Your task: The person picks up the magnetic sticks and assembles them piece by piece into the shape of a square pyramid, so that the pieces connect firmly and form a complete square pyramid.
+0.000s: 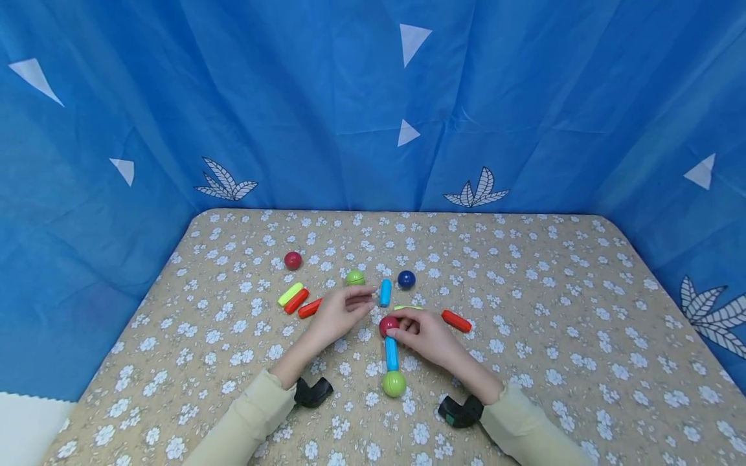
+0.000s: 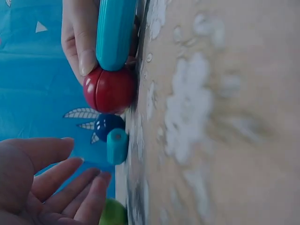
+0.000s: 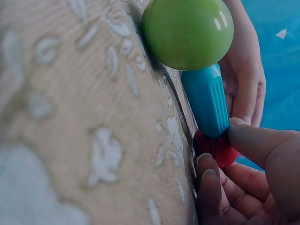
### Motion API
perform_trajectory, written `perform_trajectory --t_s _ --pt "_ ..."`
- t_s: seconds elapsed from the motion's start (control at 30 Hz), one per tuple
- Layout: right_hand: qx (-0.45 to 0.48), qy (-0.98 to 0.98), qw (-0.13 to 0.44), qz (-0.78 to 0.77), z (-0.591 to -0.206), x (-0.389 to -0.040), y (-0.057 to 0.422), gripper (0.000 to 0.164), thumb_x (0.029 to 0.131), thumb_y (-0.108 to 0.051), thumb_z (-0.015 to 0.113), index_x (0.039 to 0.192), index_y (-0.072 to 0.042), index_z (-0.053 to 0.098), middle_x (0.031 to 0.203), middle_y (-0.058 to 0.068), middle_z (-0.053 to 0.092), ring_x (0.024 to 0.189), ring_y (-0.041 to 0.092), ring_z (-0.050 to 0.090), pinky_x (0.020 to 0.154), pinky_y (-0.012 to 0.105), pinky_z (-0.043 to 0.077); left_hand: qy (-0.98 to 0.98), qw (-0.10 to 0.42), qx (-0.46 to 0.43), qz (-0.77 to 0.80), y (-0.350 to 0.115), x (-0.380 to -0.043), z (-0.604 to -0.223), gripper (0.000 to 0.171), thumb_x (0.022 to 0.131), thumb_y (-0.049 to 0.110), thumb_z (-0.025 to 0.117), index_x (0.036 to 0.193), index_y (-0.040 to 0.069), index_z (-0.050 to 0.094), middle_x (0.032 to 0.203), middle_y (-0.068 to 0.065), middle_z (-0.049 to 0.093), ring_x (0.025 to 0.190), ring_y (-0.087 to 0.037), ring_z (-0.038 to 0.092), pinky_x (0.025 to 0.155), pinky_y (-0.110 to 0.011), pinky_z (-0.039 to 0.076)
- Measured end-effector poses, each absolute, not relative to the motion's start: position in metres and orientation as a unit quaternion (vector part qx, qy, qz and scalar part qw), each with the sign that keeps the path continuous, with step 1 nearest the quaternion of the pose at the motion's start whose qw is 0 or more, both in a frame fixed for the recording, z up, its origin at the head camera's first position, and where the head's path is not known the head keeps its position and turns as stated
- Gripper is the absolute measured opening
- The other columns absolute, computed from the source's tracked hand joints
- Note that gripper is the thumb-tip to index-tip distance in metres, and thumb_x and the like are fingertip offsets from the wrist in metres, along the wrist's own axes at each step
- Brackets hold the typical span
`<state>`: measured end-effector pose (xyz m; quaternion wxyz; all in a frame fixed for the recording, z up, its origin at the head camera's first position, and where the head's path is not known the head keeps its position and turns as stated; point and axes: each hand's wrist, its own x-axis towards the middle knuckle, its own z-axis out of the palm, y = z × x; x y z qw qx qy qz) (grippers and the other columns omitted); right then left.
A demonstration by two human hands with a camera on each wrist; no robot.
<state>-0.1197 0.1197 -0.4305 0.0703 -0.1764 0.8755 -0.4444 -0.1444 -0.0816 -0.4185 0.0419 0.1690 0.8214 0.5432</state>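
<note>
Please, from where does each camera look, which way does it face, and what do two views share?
Head: worn on the head, facing forward and down at the table; left hand, right hand and both sleeves show.
Left wrist: worn there, facing past the left hand toward the held red ball; picture sideways; both hands show.
Right wrist: worn there, facing the same red ball past the green ball; right hand near, part of the left hand behind.
Both wrist views share the blue stick touching that red ball.
</note>
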Motion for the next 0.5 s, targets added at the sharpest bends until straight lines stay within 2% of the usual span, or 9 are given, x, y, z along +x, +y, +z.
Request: perform_trajectory --t_s 0.17,0.5 --pt "-0.175 0.873 0.071 -0.450 -0.433 -0.121 0.120 0.027 0.085 -0.015 0.071 0.108 -0.002 0.066 0.071 -0.005 0.057 0.058 0.009 0.050 0.052 0.023 0.046 0.828 0.040 0.175 0.531 -0.072 -0.159 -0.420 0.040 0.086 0.004 0.067 0.125 -0.002 0.057 0.125 -0.016 0.056 0.114 -0.026 0.054 0.091 -0.029 0.045" --pt "-0.175 0.868 0.085 -0.458 -0.433 -0.121 0.122 0.028 0.086 -0.015 0.070 0.111 -0.004 0.066 0.070 -0.006 0.056 0.056 0.010 0.052 0.049 0.025 0.047 0.841 0.026 0.174 0.512 -0.059 -0.171 -0.430 0.050 0.081 0.006 0.074 0.127 -0.001 0.055 0.126 -0.015 0.055 0.116 -0.025 0.052 0.093 -0.030 0.043"
